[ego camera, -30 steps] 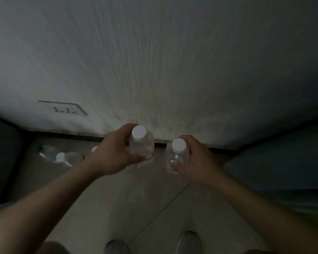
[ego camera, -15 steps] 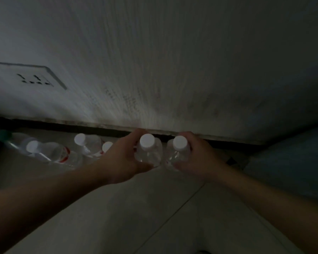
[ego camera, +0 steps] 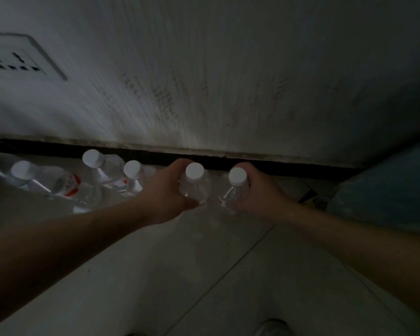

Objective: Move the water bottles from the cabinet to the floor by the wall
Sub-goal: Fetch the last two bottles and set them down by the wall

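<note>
Head view. The light is dim. The floor (ego camera: 180, 275) is pale tile, with one tile joint (ego camera: 228, 270) running diagonally up toward the hands. The floor's far edge meets a dark skirting strip (ego camera: 301, 166) at the foot of the wall (ego camera: 228, 81).

The left stretch of that edge is taken up by a cluster of bottles (ego camera: 102, 173) with white caps, leaning at different angles. A blue bulk (ego camera: 386, 190) closes off the floor's right side. Both hands are in the gap along the wall between the cluster and the bulk. A wide stretch of tile lies between them and a shoe tip (ego camera: 273, 327) at the bottom edge.

The left hand (ego camera: 166, 190) grips the left bottle (ego camera: 195, 187). Its fingers wrap the far side, its thumb lies across the near side, and the white cap stands free above them.

The right hand (ego camera: 260, 192) grips the right bottle (ego camera: 233, 190). Its fingers curl round beside the cap, and the clear body shows to the left of the palm.

The two held bottles are roughly upright, just beside each other and close to the skirting. I cannot tell if their bases touch the floor.

The red-and-white labels (ego camera: 69, 186) on the cluster are too blurred to read. A socket plate (ego camera: 20, 59) with dark slots sits upper left on the wall, with no readable writing.
</note>
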